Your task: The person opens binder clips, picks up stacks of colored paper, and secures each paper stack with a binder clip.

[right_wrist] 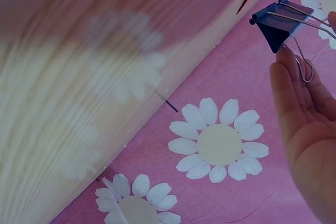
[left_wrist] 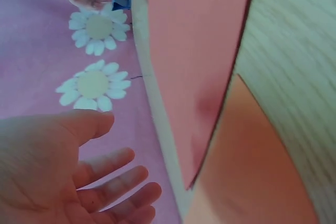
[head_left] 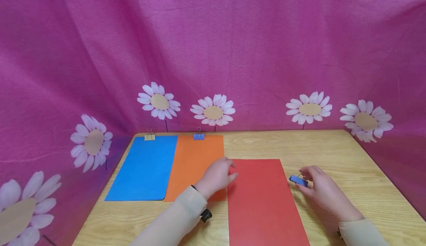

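In the head view a red sheet [head_left: 263,198] lies on the table between both hands. My right hand [head_left: 327,194] pinches a blue binder clip [head_left: 298,180] just off the sheet's right edge; the right wrist view shows fingers at the wire handles of this binder clip [right_wrist: 278,22]. Above the sheet's far left corner is my left hand [head_left: 217,176], its fingers loosely spread and holding nothing, as the left wrist view of the hand [left_wrist: 68,166] shows. Whether it touches the sheet is hard to tell.
An orange sheet [head_left: 194,168] with a blue binder clip [head_left: 199,136] on its far edge lies left of the red one. Beside it is a blue sheet [head_left: 143,168] with a yellowish binder clip [head_left: 149,137]. A pink flowered cloth [head_left: 259,54] surrounds the wooden table [head_left: 359,179].
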The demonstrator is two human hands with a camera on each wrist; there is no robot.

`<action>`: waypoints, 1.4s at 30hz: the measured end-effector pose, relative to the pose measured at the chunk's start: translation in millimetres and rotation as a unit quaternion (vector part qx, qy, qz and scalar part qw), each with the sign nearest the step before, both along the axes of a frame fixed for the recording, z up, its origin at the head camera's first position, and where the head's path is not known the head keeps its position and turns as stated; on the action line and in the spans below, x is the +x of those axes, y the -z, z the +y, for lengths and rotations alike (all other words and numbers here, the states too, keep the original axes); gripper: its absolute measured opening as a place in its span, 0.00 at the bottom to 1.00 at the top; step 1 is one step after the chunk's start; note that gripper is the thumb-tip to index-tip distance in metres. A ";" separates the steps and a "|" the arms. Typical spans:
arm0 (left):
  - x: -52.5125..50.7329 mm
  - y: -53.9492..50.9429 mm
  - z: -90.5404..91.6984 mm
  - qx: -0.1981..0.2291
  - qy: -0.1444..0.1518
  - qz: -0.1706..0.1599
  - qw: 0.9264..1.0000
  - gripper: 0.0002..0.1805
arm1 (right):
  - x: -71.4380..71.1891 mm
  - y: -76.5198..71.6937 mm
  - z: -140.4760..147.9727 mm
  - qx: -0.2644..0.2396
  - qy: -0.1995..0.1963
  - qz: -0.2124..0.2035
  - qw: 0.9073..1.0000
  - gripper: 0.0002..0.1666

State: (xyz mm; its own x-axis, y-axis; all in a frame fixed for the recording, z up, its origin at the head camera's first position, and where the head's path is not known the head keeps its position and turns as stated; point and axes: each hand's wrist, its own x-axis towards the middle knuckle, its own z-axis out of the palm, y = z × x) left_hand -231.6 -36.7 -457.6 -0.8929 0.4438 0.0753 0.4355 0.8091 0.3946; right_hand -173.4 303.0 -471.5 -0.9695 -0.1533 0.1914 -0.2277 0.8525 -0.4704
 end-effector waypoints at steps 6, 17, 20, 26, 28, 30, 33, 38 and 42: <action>-9.3 9.1 -0.5 -0.005 -0.031 -0.024 0.999 0.23 | 1.0 0.4 -1.6 0.001 0.005 0.002 1.000 0.27; -29.6 21.6 6.4 -0.023 -0.045 -0.023 0.998 0.29 | 0.2 -0.9 -2.4 -0.009 0.006 0.032 0.999 0.31; -31.8 24.4 9.3 -0.025 -0.039 -0.029 0.999 0.29 | 0.4 0.5 -2.4 -0.009 0.003 0.042 0.999 0.31; -32.2 27.1 12.4 -0.030 -0.034 -0.038 0.998 0.31 | 0.5 1.7 -2.4 -0.008 0.007 0.047 0.999 0.31; -31.8 27.7 12.1 -0.031 -0.036 -0.038 0.998 0.31 | 0.2 1.4 -2.5 -0.008 0.009 0.041 0.999 0.32; -31.5 28.9 11.5 -0.030 -0.039 -0.040 0.998 0.32 | 0.3 1.1 -2.6 -0.009 0.009 0.035 0.999 0.32; -32.8 32.0 10.8 -0.030 -0.043 -0.040 0.998 0.32 | 0.8 1.3 -2.2 -0.010 0.007 0.042 0.999 0.31; -34.4 34.3 9.4 -0.032 -0.045 -0.046 0.997 0.33 | 1.7 0.7 -1.1 -0.009 0.008 0.046 0.999 0.31; -34.9 33.7 8.0 -0.028 -0.047 -0.051 0.997 0.34 | 2.2 0.3 -0.4 -0.005 0.010 0.045 0.999 0.31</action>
